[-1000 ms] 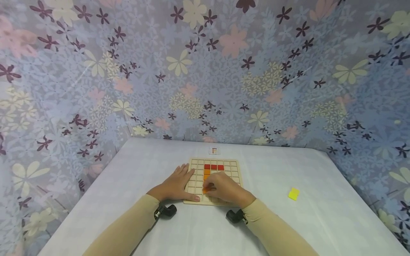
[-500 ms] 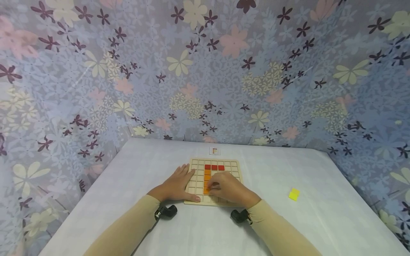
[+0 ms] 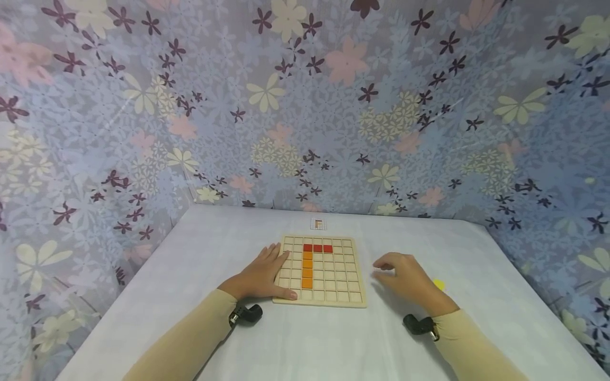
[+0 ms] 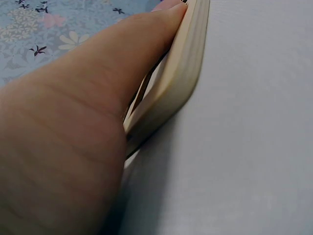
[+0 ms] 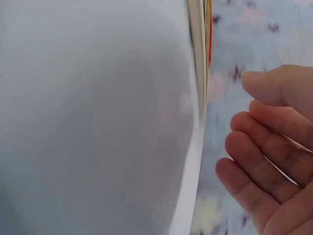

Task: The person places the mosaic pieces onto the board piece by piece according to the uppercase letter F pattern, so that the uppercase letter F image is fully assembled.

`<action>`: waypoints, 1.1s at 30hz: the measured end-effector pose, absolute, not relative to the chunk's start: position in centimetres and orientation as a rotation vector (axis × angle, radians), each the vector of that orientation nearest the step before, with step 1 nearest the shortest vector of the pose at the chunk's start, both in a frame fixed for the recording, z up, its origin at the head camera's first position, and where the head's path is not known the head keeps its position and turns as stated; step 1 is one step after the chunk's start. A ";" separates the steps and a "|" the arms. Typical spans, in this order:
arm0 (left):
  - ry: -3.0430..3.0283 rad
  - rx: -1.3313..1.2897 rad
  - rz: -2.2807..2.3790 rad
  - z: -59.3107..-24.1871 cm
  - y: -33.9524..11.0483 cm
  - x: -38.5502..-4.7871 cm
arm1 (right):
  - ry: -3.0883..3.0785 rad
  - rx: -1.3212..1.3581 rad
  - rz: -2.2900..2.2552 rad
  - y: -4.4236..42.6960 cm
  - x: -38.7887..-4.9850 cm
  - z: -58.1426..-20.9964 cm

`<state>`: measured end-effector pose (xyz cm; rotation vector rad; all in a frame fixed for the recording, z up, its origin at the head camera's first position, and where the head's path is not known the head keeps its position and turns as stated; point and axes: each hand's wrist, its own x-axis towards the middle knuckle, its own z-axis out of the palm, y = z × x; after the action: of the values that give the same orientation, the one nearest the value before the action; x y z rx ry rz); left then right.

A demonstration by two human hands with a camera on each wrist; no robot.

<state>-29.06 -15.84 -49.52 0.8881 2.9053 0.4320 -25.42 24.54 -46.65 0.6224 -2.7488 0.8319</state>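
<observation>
A square wooden grid board (image 3: 333,286) lies on the table, its raised lines marking out small cells. Several red tiles (image 3: 317,248) form a short row near its far side, and a column of orange tiles (image 3: 307,270) runs down from the row's left end. My left hand (image 3: 259,272) rests along the board's left edge, fingers spread and thumb over the near left corner. To the right of the board, my right hand (image 3: 405,275) is over the table with loosely bent fingers and nothing between them. Yellow tiles (image 3: 439,284) are partly hidden behind that hand.
A small printed card (image 3: 319,224) with a coloured grid pattern lies beyond the board. White cloth covers the table (image 3: 214,344), and a flowered curtain (image 3: 305,106) hangs behind and on both sides.
My right hand has let go of the orange tile and moved right, off the board, towards the yellow tiles. The whole orange column now shows. My left hand has stayed put.
</observation>
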 end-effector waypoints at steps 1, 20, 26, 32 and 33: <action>2.904 0.887 0.432 -49.5 -15.9 -29.1 | -2.750 0.579 0.815 25.7 -25.3 -46.6; 2.903 0.885 0.431 -50.1 -16.2 -29.4 | -2.981 0.298 0.783 35.8 -22.1 -46.7; 2.903 0.894 0.440 -50.0 -16.0 -29.4 | -2.964 0.274 0.786 36.2 -22.1 -47.0; 2.900 0.895 0.443 -49.8 -16.0 -29.2 | -2.936 0.279 0.792 36.4 -22.0 -47.1; 2.900 0.894 0.441 -49.8 -16.0 -29.2 | -2.937 0.282 0.797 36.4 -22.0 -47.1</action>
<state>-29.21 -16.01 -49.82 0.8939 2.8999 0.4412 -21.98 36.40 -47.10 0.2819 -2.9371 0.7969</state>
